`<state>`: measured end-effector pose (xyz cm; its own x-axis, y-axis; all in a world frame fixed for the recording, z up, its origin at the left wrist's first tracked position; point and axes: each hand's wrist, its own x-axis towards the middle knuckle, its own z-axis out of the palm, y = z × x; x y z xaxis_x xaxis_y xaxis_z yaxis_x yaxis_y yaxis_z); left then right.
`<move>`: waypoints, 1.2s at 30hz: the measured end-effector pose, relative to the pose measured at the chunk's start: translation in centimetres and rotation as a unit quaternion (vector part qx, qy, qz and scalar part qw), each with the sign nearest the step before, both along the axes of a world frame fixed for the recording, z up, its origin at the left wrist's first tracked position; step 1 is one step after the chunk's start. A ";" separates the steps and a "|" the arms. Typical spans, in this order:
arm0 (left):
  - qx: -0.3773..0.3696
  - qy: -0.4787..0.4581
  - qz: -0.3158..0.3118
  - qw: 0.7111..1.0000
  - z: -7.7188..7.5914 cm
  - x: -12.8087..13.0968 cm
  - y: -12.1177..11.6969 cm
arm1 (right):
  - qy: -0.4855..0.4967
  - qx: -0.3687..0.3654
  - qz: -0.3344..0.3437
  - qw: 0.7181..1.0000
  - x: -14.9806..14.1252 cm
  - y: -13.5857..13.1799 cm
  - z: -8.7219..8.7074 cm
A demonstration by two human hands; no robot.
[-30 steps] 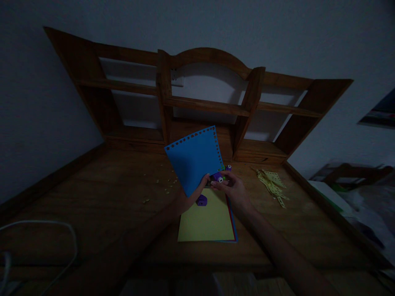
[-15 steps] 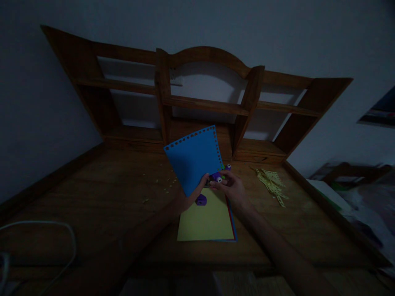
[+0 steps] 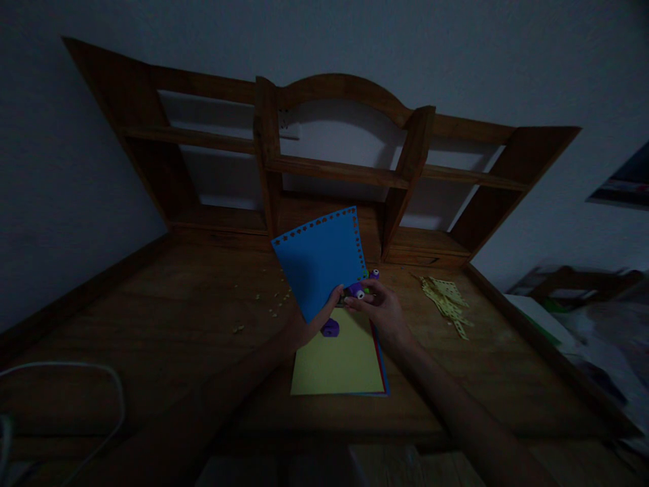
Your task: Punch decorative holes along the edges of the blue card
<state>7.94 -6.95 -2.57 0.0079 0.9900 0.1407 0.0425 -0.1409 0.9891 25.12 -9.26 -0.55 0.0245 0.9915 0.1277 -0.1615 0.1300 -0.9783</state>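
Wooden desk [image 3: 203, 304]; shelved hutch [image 3: 337, 172], twelve o'clock. Yellow scraps [image 3: 445, 296], three o'clock. White cable [image 3: 122, 398], eight o'clock. Blue sheet [image 3: 319, 264], centre, pinched by left hand [image 3: 307, 329]; purple punch [image 3: 355, 289], its four-o'clock corner, right hand's [image 3: 388, 314] fingers gripping.

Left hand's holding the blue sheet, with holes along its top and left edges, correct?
Not the left edge: the head view shows holes along the top and right edges of the blue sheet, which the left hand holds.
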 end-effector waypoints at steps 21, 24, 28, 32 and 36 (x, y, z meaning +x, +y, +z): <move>-0.021 0.013 -0.064 0.998 -0.3 0.1 0.2 | 0.061 -0.010 0.027 0.998 0.0 0.1 0.4; -0.032 0.011 -0.067 0.997 -0.5 0.0 0.4 | 0.042 -0.009 0.024 0.999 0.1 0.1 0.2; -0.040 0.009 -0.069 0.997 -0.2 -0.1 0.3 | 0.035 -0.006 0.021 0.999 0.2 0.1 -0.1; -0.027 0.014 -0.084 0.996 0.2 -0.1 0.2 | 0.043 -0.008 0.039 0.998 0.4 0.3 -0.4; -0.023 0.019 -0.080 0.996 0.1 0.0 0.4 | 0.046 -0.019 0.041 0.998 0.5 0.3 -0.4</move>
<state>7.96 -6.58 -2.50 0.1699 0.9811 0.0922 0.0613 -0.1039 0.9927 25.64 -8.97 -0.93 -0.0480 0.9947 0.0908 -0.2587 0.0754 -0.9630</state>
